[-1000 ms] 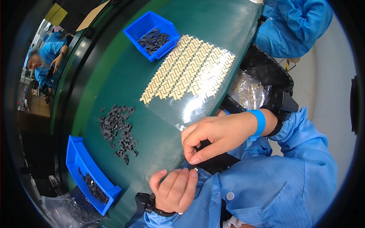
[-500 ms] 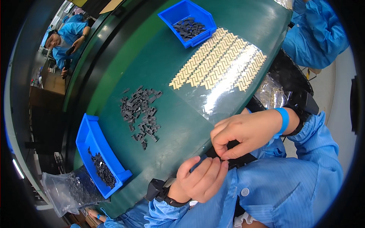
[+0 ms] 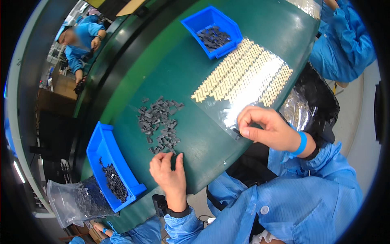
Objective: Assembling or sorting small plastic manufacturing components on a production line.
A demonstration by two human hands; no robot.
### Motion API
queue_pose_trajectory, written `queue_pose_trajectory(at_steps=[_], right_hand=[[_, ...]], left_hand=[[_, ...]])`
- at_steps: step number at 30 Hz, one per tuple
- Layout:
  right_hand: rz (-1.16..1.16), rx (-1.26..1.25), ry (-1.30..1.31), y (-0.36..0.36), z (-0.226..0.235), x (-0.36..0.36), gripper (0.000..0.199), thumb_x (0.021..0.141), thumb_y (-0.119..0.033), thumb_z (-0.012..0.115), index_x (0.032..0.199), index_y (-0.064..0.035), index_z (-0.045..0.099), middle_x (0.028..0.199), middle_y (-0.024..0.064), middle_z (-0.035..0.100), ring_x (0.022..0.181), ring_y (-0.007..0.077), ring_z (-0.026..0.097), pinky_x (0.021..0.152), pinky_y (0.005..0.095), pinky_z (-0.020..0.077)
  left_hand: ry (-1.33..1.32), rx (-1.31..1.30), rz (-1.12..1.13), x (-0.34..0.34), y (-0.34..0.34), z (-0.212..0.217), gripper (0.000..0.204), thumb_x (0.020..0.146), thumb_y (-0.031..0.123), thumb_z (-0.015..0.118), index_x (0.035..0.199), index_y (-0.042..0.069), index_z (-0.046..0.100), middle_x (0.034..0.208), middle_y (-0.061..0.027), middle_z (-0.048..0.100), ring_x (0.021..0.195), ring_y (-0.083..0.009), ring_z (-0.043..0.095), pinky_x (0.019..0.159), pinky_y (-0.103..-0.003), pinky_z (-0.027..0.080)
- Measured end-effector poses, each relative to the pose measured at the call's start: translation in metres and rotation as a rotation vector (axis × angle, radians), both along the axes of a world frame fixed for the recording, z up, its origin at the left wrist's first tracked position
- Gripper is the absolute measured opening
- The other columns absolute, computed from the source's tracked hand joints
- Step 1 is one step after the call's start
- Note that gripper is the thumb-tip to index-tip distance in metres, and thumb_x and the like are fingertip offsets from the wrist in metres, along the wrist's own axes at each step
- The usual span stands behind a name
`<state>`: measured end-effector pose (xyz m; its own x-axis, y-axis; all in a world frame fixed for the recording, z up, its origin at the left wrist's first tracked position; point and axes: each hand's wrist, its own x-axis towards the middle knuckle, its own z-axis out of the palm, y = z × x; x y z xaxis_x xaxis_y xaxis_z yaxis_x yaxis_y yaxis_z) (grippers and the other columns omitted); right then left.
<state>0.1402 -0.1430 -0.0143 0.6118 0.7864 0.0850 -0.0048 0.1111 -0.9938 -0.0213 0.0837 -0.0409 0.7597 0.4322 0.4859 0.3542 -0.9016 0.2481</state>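
At the near edge of a pile of small black plastic pieces point(image 3: 158, 120), my left hand point(image 3: 168, 175) reaches in with thumb and fingers apart, the fingertips at the lowest pieces. My right hand point(image 3: 268, 129) is pinched on a small black plastic piece point(image 3: 237, 131), held over the near end of a clear film sheet point(image 3: 215, 116). Cream-coloured pieces point(image 3: 221, 79) lie on this sheet in slanted zigzag rows, with dark bits between the rows. Glare hides part of the rows.
A blue bin point(image 3: 231, 26) of black pieces stands at the far end of the green table point(image 3: 134, 87). Another blue bin point(image 3: 138, 191) with smaller black parts is at the left, beside a clear bag point(image 3: 65, 203). Co-workers in blue point(image 3: 345, 49) sit around.
My hands, together near the table edge before, have parted. The left has moved left to the black pile; the right has moved up over the film with a black piece. The view has shifted slightly.
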Motion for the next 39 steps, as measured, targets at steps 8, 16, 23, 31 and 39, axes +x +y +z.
queue_pose_trajectory(at_steps=[8,16,23,31,39], right_hand=[[-0.085,0.129,-0.136,0.005,-0.008,-0.01,0.006,0.082,-0.006,0.06,0.082,0.0,0.057,0.085,0.0063,0.055,0.081,0.0151,0.053,0.075,0.0265,0.0416],[-0.307,0.345,-0.966,0.024,0.003,-0.041,0.039,0.069,-0.013,0.075,0.102,-0.0041,0.055,0.091,0.0076,0.062,0.078,0.0218,0.06,0.072,0.0352,0.0474],[-0.245,0.359,-1.016,0.012,0.0,-0.03,0.032,0.073,-0.011,0.071,0.1,-0.0022,0.057,0.092,0.0085,0.062,0.078,0.0219,0.061,0.074,0.0354,0.0485],[-0.05,0.382,-0.828,0.0,-0.01,-0.029,0.033,0.075,-0.006,0.067,0.104,0.0014,0.056,0.097,0.0129,0.063,0.087,0.0269,0.063,0.075,0.0347,0.0515],[-0.114,0.363,-0.752,0.002,-0.01,-0.032,0.036,0.076,-0.007,0.066,0.109,0.0003,0.056,0.104,0.0141,0.061,0.09,0.0288,0.061,0.08,0.0373,0.05]], left_hand=[[-0.23,-0.179,-0.126,0.002,-0.011,0.008,0.011,0.068,-0.004,0.068,0.074,-0.001,0.06,0.082,-0.0117,0.061,0.07,-0.0219,0.058,0.062,-0.03,0.046],[-0.502,-2.324,-0.631,0.013,-0.084,0.027,0.024,0.083,-0.006,0.053,0.107,-0.003,0.055,0.103,-0.0139,0.061,0.091,-0.0204,0.061,0.084,-0.032,0.048],[-0.339,-2.455,-0.519,0.015,-0.093,0.021,0.039,0.088,0.0,0.049,0.126,-0.002,0.042,0.117,-0.0144,0.053,0.106,-0.0216,0.055,0.092,-0.035,0.043],[-0.069,-2.432,-0.483,0.006,-0.091,0.022,0.045,0.089,0.002,0.048,0.133,-0.002,0.036,0.126,-0.0133,0.049,0.111,-0.0227,0.052,0.096,-0.036,0.042],[-0.175,-2.228,-0.596,0.005,-0.084,0.025,0.042,0.085,-0.004,0.053,0.126,-0.002,0.045,0.116,-0.0169,0.056,0.096,-0.0238,0.06,0.08,-0.036,0.051]])
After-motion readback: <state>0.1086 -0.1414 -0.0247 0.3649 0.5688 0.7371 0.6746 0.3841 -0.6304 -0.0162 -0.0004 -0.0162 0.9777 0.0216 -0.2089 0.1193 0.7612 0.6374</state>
